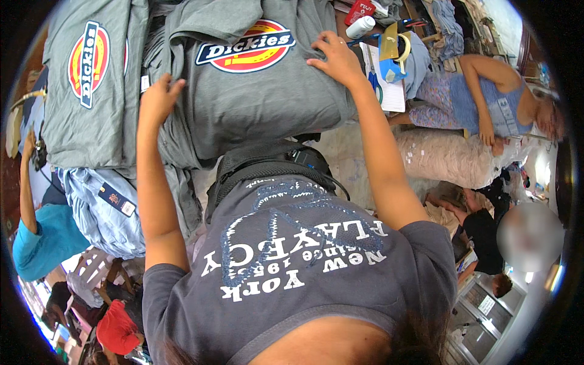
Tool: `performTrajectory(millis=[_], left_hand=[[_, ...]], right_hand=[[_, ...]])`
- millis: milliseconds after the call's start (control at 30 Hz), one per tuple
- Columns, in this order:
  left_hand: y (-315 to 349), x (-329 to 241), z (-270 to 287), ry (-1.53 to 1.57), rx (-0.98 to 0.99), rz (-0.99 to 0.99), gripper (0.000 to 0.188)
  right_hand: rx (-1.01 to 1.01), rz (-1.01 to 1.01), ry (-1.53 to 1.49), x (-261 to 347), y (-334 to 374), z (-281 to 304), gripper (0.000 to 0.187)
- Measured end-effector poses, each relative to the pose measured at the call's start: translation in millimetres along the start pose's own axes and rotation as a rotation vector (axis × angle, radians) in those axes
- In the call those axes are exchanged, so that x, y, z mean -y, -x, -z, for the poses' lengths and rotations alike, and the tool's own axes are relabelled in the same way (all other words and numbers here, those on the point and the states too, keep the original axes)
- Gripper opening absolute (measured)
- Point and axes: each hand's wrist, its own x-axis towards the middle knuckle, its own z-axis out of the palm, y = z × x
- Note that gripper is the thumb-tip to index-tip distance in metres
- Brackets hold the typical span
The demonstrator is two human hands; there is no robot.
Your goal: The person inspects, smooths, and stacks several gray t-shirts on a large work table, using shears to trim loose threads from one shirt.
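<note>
our L hand (pixel 159 100) at L edge of grey shirt (pixel 261 100), grip apart, our R hand (pixel 338 59) at its upper rt, grip apart too, shirt in front of us, 2nd grey tee (pixel 67 134) to its L, blue tape dispenser (pixel 392 73) & wht bottle (pixel 360 28) off to rt

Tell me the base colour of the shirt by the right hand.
The shirt is grey, best seen in the head view.

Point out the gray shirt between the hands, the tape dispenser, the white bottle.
Gray shirt (pixel 261 94): head view, on plain fabric near its middle.
Tape dispenser (pixel 392 69): head view, on its blue body.
White bottle (pixel 359 28): head view, on its side.
</note>
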Motion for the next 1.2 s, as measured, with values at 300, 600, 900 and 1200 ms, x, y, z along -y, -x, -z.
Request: performTrajectory(millis=[300, 600, 900, 1200], left_hand=[[5, 69, 7, 0.714, 0.245, 0.259, 0.030], [75, 70, 35, 0.628, 0.367, 0.482, 0.023], [89, -26, 2, 0.239, 0.043, -0.051, 0.033], [29, -74, -55, -0.007, -0.253, -0.115, 0.049]], right_hand=[[0.097, -0.314, -0.575, -50, 2, 2, 0.028], [0.289, -0.717, -1.051, -46, 96, 44, 0.032], [0.060, -0.778, -1.086, 8, 33, 40, 0.028], [-0.078, -0.981, -1.824, 5, -90, -32, 0.030]])
